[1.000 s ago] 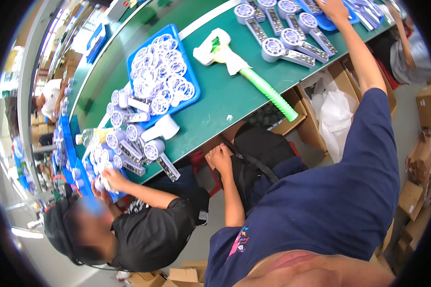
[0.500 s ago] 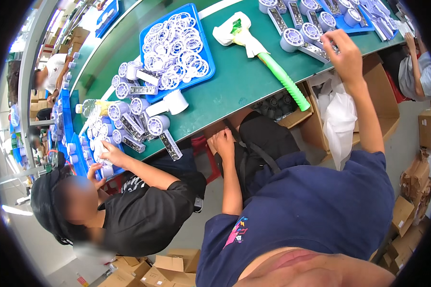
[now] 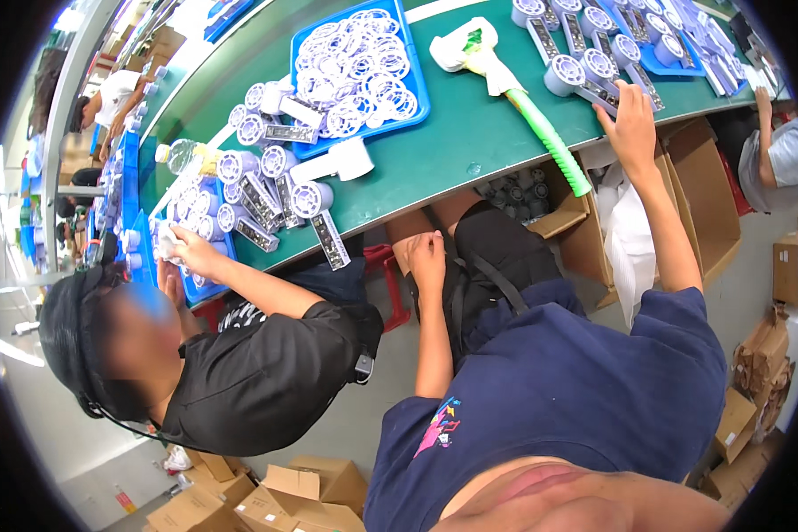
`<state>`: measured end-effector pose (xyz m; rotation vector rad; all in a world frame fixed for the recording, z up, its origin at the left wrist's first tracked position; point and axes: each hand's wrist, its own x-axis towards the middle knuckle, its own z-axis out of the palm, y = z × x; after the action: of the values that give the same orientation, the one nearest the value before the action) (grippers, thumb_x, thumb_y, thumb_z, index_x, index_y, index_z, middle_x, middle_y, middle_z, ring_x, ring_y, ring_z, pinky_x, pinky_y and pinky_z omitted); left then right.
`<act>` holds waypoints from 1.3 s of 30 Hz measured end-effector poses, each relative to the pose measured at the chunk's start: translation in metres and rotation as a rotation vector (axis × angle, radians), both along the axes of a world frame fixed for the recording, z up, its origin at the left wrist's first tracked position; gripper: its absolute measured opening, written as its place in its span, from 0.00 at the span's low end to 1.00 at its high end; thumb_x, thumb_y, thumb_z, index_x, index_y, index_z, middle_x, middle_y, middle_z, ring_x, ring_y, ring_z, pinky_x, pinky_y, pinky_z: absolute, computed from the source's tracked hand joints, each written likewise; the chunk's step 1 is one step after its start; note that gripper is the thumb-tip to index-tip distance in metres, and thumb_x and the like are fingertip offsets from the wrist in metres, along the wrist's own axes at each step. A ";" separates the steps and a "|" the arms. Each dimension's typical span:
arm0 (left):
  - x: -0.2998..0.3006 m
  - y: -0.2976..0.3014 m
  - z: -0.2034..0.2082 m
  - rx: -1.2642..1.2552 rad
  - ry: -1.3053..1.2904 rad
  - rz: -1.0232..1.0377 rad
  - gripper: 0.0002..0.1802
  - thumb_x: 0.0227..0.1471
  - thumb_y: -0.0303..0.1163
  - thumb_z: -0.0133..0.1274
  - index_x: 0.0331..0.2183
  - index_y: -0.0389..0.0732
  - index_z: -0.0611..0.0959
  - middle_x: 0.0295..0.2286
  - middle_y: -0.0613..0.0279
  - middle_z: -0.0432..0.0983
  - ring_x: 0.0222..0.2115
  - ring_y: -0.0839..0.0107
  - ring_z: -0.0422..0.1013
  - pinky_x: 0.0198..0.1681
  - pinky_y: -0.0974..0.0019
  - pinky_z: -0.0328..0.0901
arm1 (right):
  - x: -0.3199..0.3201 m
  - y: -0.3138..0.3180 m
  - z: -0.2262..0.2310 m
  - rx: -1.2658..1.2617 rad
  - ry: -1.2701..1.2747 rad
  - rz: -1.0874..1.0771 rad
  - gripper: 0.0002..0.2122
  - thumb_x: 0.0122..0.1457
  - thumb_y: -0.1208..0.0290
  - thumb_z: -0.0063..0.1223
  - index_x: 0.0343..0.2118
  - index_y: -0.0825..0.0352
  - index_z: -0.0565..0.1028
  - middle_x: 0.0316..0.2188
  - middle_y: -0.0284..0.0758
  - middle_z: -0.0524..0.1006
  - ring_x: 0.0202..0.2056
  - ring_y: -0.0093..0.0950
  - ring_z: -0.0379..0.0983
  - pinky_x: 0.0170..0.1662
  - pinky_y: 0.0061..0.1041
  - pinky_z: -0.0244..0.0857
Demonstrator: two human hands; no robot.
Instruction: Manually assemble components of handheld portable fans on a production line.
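My right hand (image 3: 631,131) reaches over the front edge of the green table, thumb and fingers apart, beside a group of lavender handheld fan bodies (image 3: 566,74). These have round slotted heads and long handles with circuit boards showing. My fingertips are next to the handle ends; whether they touch one cannot be made out. My left hand (image 3: 426,260) rests on my thigh with its fingers loosely stretched and nothing visible in it. Between the two piles of fan bodies lies a bright green ribbed handle (image 3: 550,142), its head wrapped in white material.
A blue tray (image 3: 424,106) holds many white rings. Left of it are more fan bodies (image 3: 310,200) and a clear bottle (image 3: 179,156). A co-worker in black (image 3: 257,372) sits at my left, handling a white part. Open cardboard boxes (image 3: 700,204) stand below the table's right side.
My right hand has lowered toward the fan bodies and its fingers have straightened. My left hand stays on my thigh. The view has shifted slightly, and the co-worker's head has moved left.
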<state>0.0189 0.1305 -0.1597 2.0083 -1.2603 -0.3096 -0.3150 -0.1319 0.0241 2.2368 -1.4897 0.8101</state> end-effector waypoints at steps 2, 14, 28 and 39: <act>-0.009 0.003 0.003 -0.017 -0.055 -0.018 0.15 0.57 0.38 0.54 0.29 0.36 0.83 0.29 0.48 0.79 0.35 0.50 0.73 0.41 0.53 0.63 | 0.004 -0.001 0.001 0.006 0.053 -0.002 0.21 0.53 0.63 0.65 0.46 0.67 0.72 0.41 0.39 0.70 0.42 0.41 0.69 0.44 0.39 0.65; -0.088 -0.034 0.177 -0.040 0.735 -0.449 0.28 0.60 0.42 0.55 0.54 0.32 0.72 0.48 0.49 0.74 0.51 0.60 0.71 0.55 0.61 0.63 | 0.048 0.053 0.047 0.012 -0.284 0.486 0.17 0.51 0.79 0.65 0.40 0.70 0.67 0.40 0.44 0.70 0.40 0.43 0.70 0.43 0.35 0.66; -0.033 -0.012 0.185 -0.356 1.232 0.153 0.20 0.68 0.46 0.41 0.43 0.37 0.72 0.29 0.62 0.74 0.21 0.77 0.71 0.24 0.71 0.70 | 0.246 0.052 0.062 0.425 -0.373 0.890 0.07 0.59 0.75 0.53 0.39 0.68 0.76 0.36 0.39 0.76 0.32 0.34 0.75 0.35 0.33 0.68; -0.047 -0.021 0.165 -0.243 1.393 0.030 0.18 0.64 0.39 0.50 0.45 0.35 0.68 0.31 0.57 0.75 0.21 0.76 0.73 0.20 0.72 0.71 | 0.323 -0.038 -0.003 0.185 0.047 0.750 0.16 0.54 0.65 0.58 0.44 0.65 0.74 0.38 0.43 0.79 0.40 0.42 0.78 0.42 0.40 0.73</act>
<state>-0.0279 0.1093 0.0053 1.0835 -0.3161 -1.1936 0.0084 -0.1699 0.0211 2.9720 -0.6919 0.8186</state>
